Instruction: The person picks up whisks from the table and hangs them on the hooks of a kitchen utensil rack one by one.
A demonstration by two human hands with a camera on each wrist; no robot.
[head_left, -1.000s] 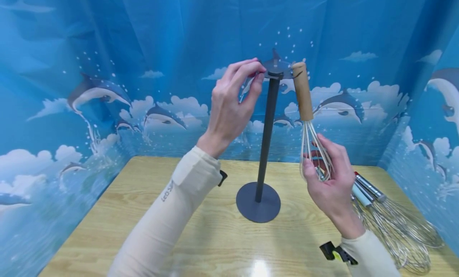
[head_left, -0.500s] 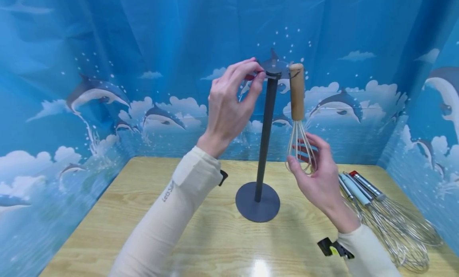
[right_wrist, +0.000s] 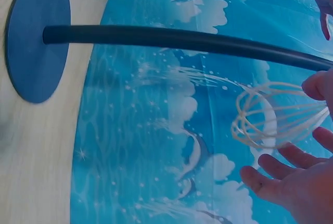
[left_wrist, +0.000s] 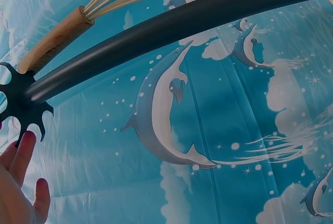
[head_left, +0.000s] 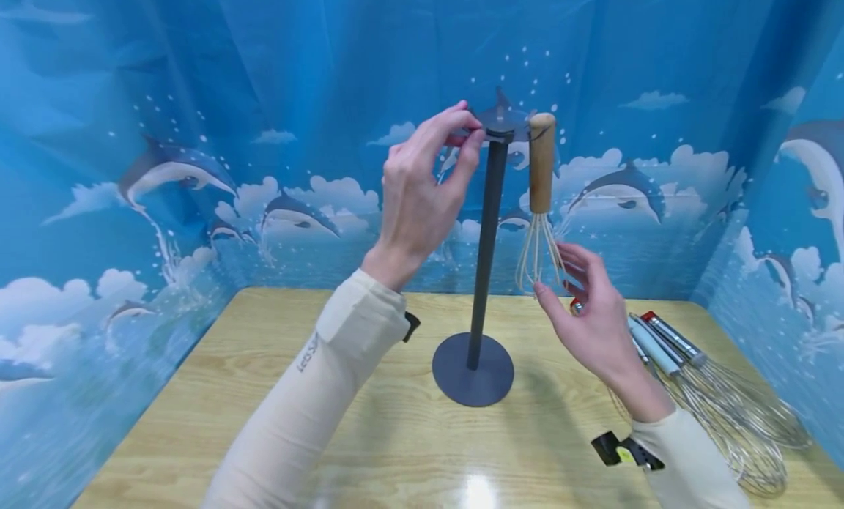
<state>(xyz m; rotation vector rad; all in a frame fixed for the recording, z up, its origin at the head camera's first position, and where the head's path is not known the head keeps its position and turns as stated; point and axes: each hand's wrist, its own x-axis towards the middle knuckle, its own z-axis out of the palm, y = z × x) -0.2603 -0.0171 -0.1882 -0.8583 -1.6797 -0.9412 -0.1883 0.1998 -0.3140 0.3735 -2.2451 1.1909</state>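
A whisk (head_left: pixel 541 165) with a wooden handle and pale wires hangs, wires down, from the right side of a dark stand's hooked top (left_wrist: pixel 20 96). The stand's pole (head_left: pixel 488 245) rises from a round base (head_left: pixel 472 370). With bent fingers my left hand (head_left: pixel 422 187) pinches a hook on the left side of that top; in the left wrist view a fingertip (left_wrist: pixel 28 139) meets the hook. My right hand (head_left: pixel 590 315) is spread beside the whisk's wires (right_wrist: pixel 260 117), thumb and fingers apart. Whether the thumb grazes the wires I cannot tell.
Several more whisks (head_left: pixel 732 414) lie in a pile on the wooden table (head_left: pixel 297 421), at its right side, partly behind my right hand and sleeve. A blue dolphin-print curtain (head_left: pixel 316 77) encloses the back and sides.
My right hand has loosened from the whisk's wires and drawn apart from them. The whisk has swung left and now hangs nearly straight. My left hand stays at the stand's top.
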